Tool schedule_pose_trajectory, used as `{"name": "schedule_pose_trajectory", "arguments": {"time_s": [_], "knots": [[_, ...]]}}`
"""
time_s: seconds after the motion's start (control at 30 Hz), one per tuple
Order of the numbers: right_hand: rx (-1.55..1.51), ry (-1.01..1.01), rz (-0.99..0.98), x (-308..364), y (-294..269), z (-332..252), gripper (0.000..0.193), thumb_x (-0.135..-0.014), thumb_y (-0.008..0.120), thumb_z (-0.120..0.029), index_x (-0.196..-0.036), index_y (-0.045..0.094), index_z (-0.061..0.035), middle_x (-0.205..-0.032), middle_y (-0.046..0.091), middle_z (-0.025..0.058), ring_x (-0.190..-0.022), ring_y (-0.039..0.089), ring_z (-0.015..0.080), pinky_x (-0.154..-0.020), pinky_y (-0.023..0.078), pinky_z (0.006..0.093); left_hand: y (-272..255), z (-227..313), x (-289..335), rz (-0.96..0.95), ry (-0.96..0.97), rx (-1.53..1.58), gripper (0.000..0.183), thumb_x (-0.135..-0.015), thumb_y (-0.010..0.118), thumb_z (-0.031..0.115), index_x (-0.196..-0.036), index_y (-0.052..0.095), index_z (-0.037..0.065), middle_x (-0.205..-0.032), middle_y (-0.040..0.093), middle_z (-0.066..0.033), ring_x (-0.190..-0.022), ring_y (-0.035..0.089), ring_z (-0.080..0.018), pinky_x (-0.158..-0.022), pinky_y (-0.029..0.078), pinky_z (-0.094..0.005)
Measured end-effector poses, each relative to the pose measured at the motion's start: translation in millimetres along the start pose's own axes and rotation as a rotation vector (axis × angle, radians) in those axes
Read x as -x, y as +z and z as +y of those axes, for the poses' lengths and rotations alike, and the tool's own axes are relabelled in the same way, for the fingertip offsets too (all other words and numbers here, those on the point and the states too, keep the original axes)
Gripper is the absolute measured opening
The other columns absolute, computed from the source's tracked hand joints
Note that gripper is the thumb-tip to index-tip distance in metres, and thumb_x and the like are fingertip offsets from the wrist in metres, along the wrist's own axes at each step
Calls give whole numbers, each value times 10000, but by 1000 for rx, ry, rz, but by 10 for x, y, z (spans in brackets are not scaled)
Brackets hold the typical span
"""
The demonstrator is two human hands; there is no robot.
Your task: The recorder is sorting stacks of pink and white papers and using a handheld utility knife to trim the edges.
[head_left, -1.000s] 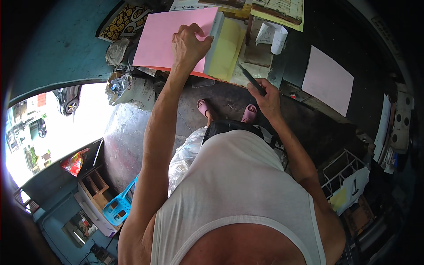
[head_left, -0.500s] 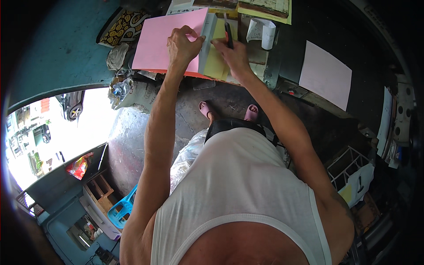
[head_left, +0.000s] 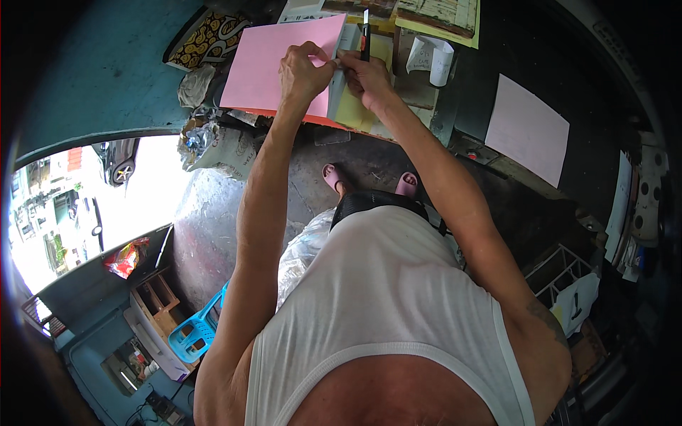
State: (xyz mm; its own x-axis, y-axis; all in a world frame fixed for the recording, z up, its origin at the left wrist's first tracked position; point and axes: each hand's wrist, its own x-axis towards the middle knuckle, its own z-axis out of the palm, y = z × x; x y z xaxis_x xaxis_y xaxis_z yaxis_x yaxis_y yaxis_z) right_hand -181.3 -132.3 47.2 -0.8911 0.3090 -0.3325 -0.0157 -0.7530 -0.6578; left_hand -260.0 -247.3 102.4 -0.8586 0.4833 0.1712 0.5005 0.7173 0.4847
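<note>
A stack of paper topped by a pink sheet (head_left: 263,67) lies on the bench, its pale edge (head_left: 335,99) toward the right. My left hand (head_left: 305,74) rests over the pink sheet's right part, thumb and fingers pinched at that edge; what sits between the tips is too small to make out. Meeting it there, my right hand (head_left: 369,82) keeps a black and red utility knife (head_left: 365,42) in its grip, blade out and pointing away from me. Its thumb and forefinger touch the same edge. Yellow paper (head_left: 383,51) lies partly under my right hand.
Right of my hands stands a curled white paper roll (head_left: 440,64). A pale pink sheet (head_left: 527,131) lies on the dark surface farther right. Crumpled plastic (head_left: 195,142) hangs by the bench's left end. A blue plastic stool (head_left: 195,334) is at the lower left.
My right hand has moved left to the stack's edge, its fingertips now beside my left hand's. The knife stands more upright in the picture. The whole view has shifted slightly.
</note>
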Motion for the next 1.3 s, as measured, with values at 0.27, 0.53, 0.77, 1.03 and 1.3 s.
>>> {"name": "schedule_pose_trajectory", "arguments": {"time_s": [0.27, 0.53, 0.77, 1.03, 1.3], "knots": [[-9, -27, -3, -3, -5, 22, 71, -914, 700, -158, -922, 666, -97, -596, 478, -95, -432, 355, 2, -393, 236, 181, -4, 5, -16, -5, 8, -19, 289, -682, 820, 333, -834, 726, 105, -1045, 674, -195, -988, 677, -359, -845, 538, -453], [-8, -52, 23, -4, 5, 36, 100, -911, 708, -176, -952, 682, -89, -635, 514, -86, -456, 381, 3, -401, 247, 183, -7, 22, -2, 28, 32, -71, 283, -680, 812, 319, -838, 741, 95, -988, 704, -170, -955, 699, -323, -839, 546, -434], [39, -74, 20, -6, 3, 44, 117, -902, 715, -179, -969, 691, -87, -653, 523, -83, -487, 404, 5, -422, 268, 183, -21, 7, -13, 30, 35, -45, 281, -683, 806, 319, -835, 742, 91, -961, 728, -162, -946, 706, -331, -843, 546, -425], [88, -46, 57, -37, -67, 93, 136, -890, 722, -209, -911, 690, -79, -684, 552, -51, -528, 428, 27, -455, 307, 217, -25, 15, -19, 0, 15, -13, 279, -686, 803, 324, -822, 739, 89, -955, 733, -160, -925, 711, -333, -840, 548, -420], [61, -120, 49, -31, -5, 98, 103, -889, 708, -187, -890, 665, -94, -673, 539, -53, -542, 439, 28, -468, 315, 217, -40, -9, -6, -16, 71, 5, 350, -650, 810, 350, -843, 730, 70, -969, 676, -219, -901, 689, -371, -793, 548, -468]]}}
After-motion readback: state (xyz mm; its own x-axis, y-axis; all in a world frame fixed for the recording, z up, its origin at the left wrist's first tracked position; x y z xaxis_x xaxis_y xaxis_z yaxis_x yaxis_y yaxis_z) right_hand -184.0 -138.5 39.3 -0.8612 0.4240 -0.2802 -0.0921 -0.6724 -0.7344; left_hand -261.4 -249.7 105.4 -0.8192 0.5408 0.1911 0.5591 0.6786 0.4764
